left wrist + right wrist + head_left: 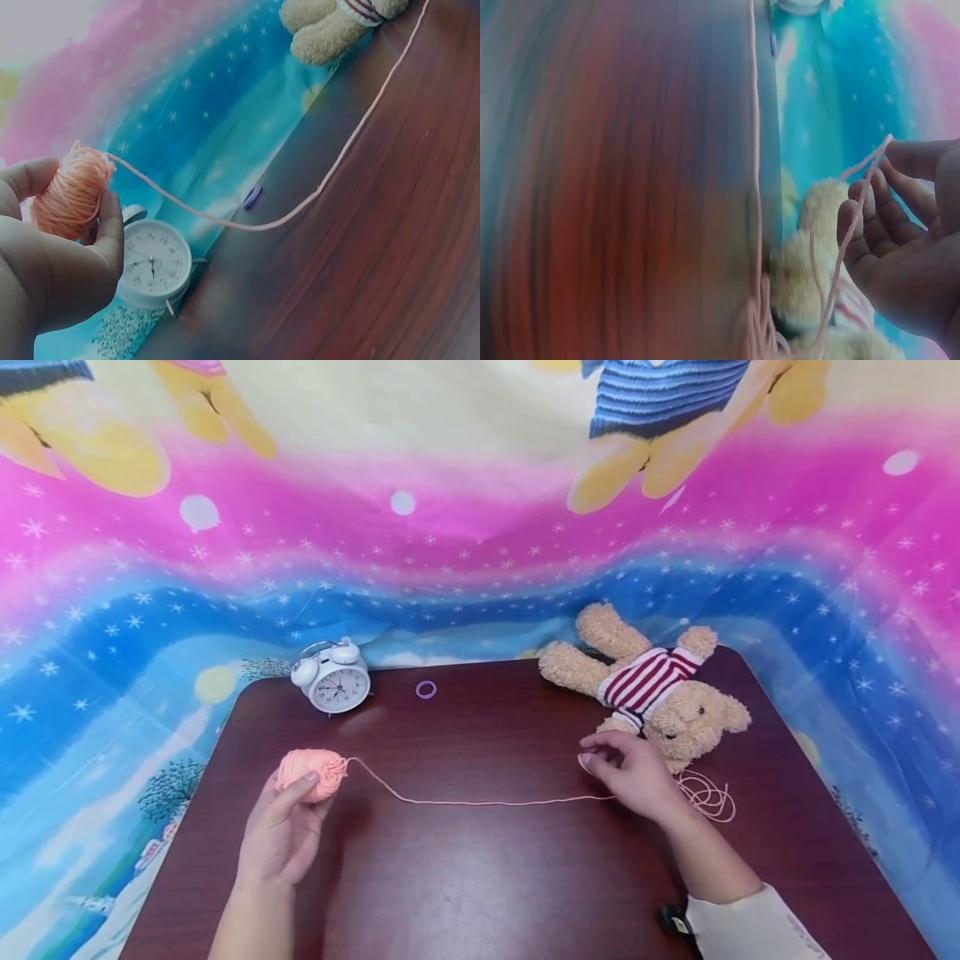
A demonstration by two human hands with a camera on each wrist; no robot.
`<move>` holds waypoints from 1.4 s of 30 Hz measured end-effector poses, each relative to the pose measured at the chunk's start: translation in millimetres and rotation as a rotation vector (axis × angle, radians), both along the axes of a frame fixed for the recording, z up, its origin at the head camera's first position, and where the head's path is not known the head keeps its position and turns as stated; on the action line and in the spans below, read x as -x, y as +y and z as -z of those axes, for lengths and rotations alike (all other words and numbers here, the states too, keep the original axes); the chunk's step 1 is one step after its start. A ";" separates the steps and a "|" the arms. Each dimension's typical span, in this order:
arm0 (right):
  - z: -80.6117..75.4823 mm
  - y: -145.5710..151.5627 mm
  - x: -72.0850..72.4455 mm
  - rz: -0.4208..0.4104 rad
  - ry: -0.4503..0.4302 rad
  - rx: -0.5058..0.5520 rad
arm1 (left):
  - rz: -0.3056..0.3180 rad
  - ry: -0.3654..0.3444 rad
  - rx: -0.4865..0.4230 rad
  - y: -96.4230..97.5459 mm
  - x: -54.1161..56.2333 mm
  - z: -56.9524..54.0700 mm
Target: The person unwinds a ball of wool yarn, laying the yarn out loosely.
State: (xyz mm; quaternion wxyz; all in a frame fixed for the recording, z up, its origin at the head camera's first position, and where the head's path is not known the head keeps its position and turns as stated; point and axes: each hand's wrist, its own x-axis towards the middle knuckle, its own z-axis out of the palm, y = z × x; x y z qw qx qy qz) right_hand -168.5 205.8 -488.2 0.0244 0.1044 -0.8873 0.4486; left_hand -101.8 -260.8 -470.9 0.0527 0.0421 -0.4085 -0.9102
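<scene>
My left hand (279, 839) holds a peach-coloured ball of yarn (309, 770) above the left part of the table, thumb on one side and fingers on the other. From the ball a strand of yarn (487, 803) runs rightward and passes behind my right hand (637, 777). In the right wrist view, that hand pinches a loop of the yarn (853, 225) at its fingertips, and the other fingers are bent. Loose coils of yarn (712, 799) lie on the table beside the right wrist, near the head of a teddy bear (693, 718).
The bear lies on its back at the far right of the brown table (465, 877). A white twin-bell alarm clock (337, 681) stands at the far left, with a purple ring (426, 690) to its right. Behind the table hangs a printed cloth (450, 552). A small black object (672, 920) sits by the right sleeve.
</scene>
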 end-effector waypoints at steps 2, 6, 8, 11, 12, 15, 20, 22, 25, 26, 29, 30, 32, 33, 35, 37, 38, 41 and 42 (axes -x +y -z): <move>0.6 -11.0 0.1 -0.019 -0.016 0.016 | 0.006 -0.006 0.000 5.4 1.4 -1.2; -0.8 -32.3 0.4 -0.047 -0.030 0.054 | 0.015 -0.026 0.023 16.3 4.3 -3.3; -1.6 -42.6 0.7 -0.061 -0.030 0.069 | 0.021 -0.037 0.035 21.7 4.9 -4.0; -3.0 -57.5 0.9 -0.086 -0.035 0.086 | 0.034 -0.050 0.044 30.3 5.2 -4.6; -3.0 -62.2 1.1 -0.094 -0.033 0.088 | 0.041 -0.054 0.044 33.2 5.5 -4.6; -4.0 -76.9 1.4 -0.128 -0.033 0.107 | 0.058 -0.073 0.059 41.9 6.2 -3.7; -8.6 -100.4 1.0 -0.184 -0.037 0.158 | 0.076 -0.118 0.080 57.9 7.4 -3.8; -11.2 -108.6 0.3 -0.202 -0.036 0.170 | 0.085 -0.122 0.083 63.8 7.7 -3.8; -14.2 -120.5 -0.7 -0.238 -0.039 0.184 | 0.108 -0.104 0.087 71.2 7.8 -3.3; -15.2 -124.4 -1.1 -0.250 -0.040 0.185 | 0.116 -0.099 0.089 73.5 7.9 -3.2; -15.7 -135.4 -1.6 -0.288 -0.050 0.195 | 0.140 -0.088 0.092 80.2 8.1 -3.5; -15.4 -138.8 -1.7 -0.300 -0.052 0.194 | 0.148 -0.087 0.093 82.4 8.2 -3.7; -15.4 -144.6 -2.6 -0.324 -0.048 0.198 | 0.166 -0.088 0.096 86.8 8.4 -3.9; -15.2 -147.1 -3.1 -0.335 -0.046 0.201 | 0.173 -0.090 0.095 88.8 8.4 -4.0; -15.2 -151.5 -4.2 -0.354 -0.040 0.209 | 0.184 -0.096 0.094 92.6 8.3 -4.2; -15.8 -155.2 -5.1 -0.367 -0.026 0.218 | 0.192 -0.100 0.091 95.9 8.1 -4.0; -16.3 -157.0 -5.7 -0.372 -0.018 0.221 | 0.192 -0.102 0.089 97.3 8.0 -4.0; -18.0 -160.9 -6.4 -0.378 0.005 0.221 | 0.198 -0.105 0.082 100.5 7.6 -3.1; -18.4 -161.7 -6.6 -0.374 0.016 0.214 | 0.199 -0.106 0.082 101.3 7.4 -2.9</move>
